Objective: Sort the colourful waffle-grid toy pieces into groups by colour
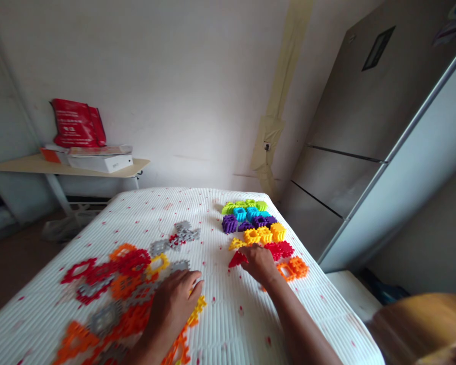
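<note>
While right fingers (246, 250) pinch a red piece (236, 260), long axis slanting (tip apparently lower-left), left fingers (192, 277) parted

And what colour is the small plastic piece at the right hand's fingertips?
The plastic piece is red, seen in the head view.

Reaching with the right hand (259, 259) over the right side of the white, red-dotted surface (220, 324), fingers at a red piece (237, 259). Holding the left hand (179, 294) palm down above the right edge of a loose spread of orange, red, gray and yellow pieces, near yellow pieces (197, 309); hard to tell whether touching any. Lined up on the right, from far to near: green pieces (245, 206), blue pieces (240, 213), purple pieces (230, 224), yellow stacks (277, 232), red stacks (285, 249) and orange stacks (298, 267). Seen at far left, on a table (19, 164): a red bag (78, 123) atop boxes (101, 162). Standing at right, beside the wall (167, 91): a gray refrigerator (349, 111).
</note>
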Available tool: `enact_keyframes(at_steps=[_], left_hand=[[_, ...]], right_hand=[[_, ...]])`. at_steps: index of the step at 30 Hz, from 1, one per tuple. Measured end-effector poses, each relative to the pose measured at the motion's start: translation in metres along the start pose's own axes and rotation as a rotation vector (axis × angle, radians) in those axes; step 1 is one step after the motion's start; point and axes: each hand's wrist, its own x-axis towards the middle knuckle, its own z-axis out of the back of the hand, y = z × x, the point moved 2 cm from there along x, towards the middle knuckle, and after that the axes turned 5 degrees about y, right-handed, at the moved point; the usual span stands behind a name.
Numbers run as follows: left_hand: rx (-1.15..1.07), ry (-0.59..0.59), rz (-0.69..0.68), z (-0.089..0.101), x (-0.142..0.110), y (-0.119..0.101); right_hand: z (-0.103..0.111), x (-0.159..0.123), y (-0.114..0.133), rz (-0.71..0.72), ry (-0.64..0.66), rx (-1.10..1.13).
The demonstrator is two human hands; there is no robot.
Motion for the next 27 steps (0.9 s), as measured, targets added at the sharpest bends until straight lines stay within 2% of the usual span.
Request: enact_keyframes(at_steps=[13, 19, 22, 27], left_hand=[[-0.017, 0.048, 0.031, 0.001, 0.001, -0.003], [0.009, 0.102, 0.064, 0.009, -0.001, -0.005], [0.046, 0.13, 0.103, 0.022, 0.009, 0.005], [0.147, 0.222, 0.198, 0.047, 0.047, 0.044]], right_hand=[[-0.019, 0.007, 0.003, 0.022, -0.039, -0.055], [-0.029, 0.01, 0.0, 0.02, -0.094, -0.047], [-0.029, 0.008, 0.001, 0.024, -0.103, -0.056], [-0.018, 0.0, 0.006, 0.027, -0.115, -0.061]])
